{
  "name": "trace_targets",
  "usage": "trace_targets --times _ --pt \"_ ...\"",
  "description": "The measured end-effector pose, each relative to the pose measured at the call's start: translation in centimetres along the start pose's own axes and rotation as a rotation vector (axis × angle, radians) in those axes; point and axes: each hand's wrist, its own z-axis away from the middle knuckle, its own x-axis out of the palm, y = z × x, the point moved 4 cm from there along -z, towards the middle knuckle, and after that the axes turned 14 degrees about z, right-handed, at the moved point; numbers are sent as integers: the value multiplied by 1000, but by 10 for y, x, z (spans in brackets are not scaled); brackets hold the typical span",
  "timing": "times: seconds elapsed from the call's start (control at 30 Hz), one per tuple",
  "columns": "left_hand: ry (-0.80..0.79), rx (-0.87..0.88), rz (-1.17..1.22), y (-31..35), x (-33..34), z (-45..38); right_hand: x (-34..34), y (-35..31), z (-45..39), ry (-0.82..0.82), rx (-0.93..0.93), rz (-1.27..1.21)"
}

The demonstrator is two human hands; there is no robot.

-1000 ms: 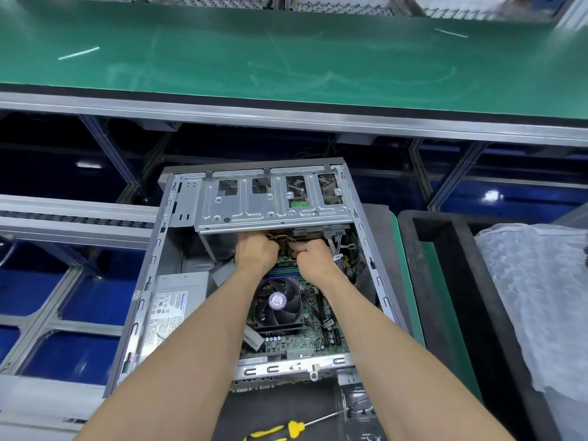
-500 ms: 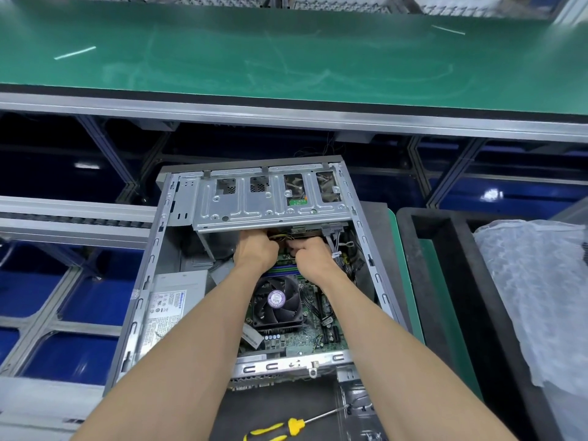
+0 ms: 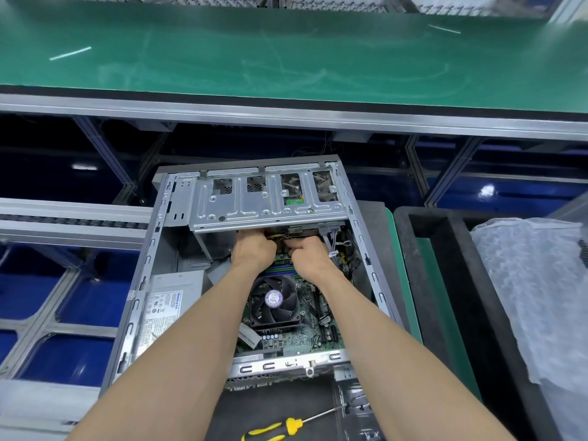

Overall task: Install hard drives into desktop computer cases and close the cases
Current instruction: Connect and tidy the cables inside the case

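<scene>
An open grey desktop case (image 3: 149,259) lies in front of me with its side panel off. A silver drive cage (image 3: 264,205) spans its far end. Both hands reach under the cage's near edge. My left hand (image 3: 253,251) has its fingers curled up under the cage, and what they hold is hidden. My right hand (image 3: 310,254) pinches the cables (image 3: 280,237) at the cage's underside, thumb and fingers curled. A hard drive's edge (image 3: 302,229) shows just under the cage. Below my wrists sit the CPU fan (image 3: 274,300) and the motherboard (image 3: 302,337).
The power supply (image 3: 165,310) fills the case's left side. A yellow-handled screwdriver (image 3: 286,428) lies on the dark mat near me. A black foam tray (image 3: 445,281) and bubble wrap (image 3: 534,297) are to the right. A green conveyor belt (image 3: 286,55) runs across the back.
Both hands stay under the drive cage with only slight finger shifts. The view has drifted a little.
</scene>
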Motion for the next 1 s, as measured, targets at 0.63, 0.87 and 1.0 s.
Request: trace_targets --times 0.63,0.87,1.0 --pt "9 -19 17 -3 2 1 1 1 0 -18 30 -32" --pt "37 -57 -70 -1 1 3 1 0 1 -22 23 -11" --pt "-1 -77 -142 0 2 2 0 1 1 -8 26 6"
